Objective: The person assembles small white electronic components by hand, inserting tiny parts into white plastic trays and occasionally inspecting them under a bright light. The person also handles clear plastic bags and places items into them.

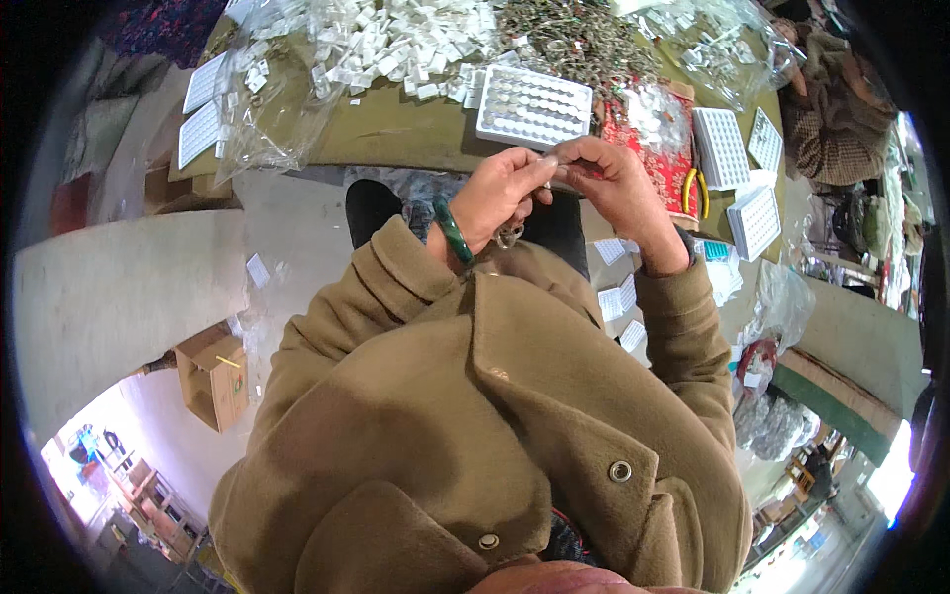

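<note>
My left hand (495, 198), with a dark green bangle at the wrist, is closed in front of the table edge. Small silvery pieces (508, 236), perhaps metal findings or chain, hang out below its fingers. My right hand (623, 193) meets it, thumb and fingertips pinched together. Between the two sets of fingertips is something tiny and pale, too small to make out. Just beyond the hands, a white tray (534, 107) holds rows of round, pale pieces on the table.
White small boxes (416, 45) and tangled metal pieces (584, 40) heap up at the back. Yellow-handled pliers (696, 193) rest by a red patterned cloth (618, 134). White slotted cards (720, 148) stand at right. A cardboard box (213, 376) sits at left. Another person (836, 99) is at far right.
</note>
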A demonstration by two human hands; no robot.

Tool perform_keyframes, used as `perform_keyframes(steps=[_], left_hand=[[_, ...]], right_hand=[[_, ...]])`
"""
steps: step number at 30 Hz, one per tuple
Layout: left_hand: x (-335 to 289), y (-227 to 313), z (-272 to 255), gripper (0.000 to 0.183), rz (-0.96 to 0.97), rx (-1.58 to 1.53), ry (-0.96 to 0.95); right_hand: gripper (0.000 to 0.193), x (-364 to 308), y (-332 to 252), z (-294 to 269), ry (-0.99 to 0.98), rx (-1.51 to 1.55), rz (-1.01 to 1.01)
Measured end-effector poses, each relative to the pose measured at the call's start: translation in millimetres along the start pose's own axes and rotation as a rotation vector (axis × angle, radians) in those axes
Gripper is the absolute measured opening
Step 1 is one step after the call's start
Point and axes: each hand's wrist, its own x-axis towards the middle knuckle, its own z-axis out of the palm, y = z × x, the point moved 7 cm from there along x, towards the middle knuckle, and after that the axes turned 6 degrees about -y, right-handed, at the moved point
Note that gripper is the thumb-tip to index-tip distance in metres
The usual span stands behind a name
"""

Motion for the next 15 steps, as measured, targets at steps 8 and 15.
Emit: perform_keyframes(steps=[8, 15], left_hand=[[-24, 91, -68, 0.018, 0.454, 0.326, 0.258], [-71, 183, -187, 0.023, 0.558, 1.257, 1.024]], right_hand=[[0.015, 72, -40, -3, 0.070, -0.468, -0.202], [0.014, 153, -36, 39, -0.001, -1.119, -0.278]])
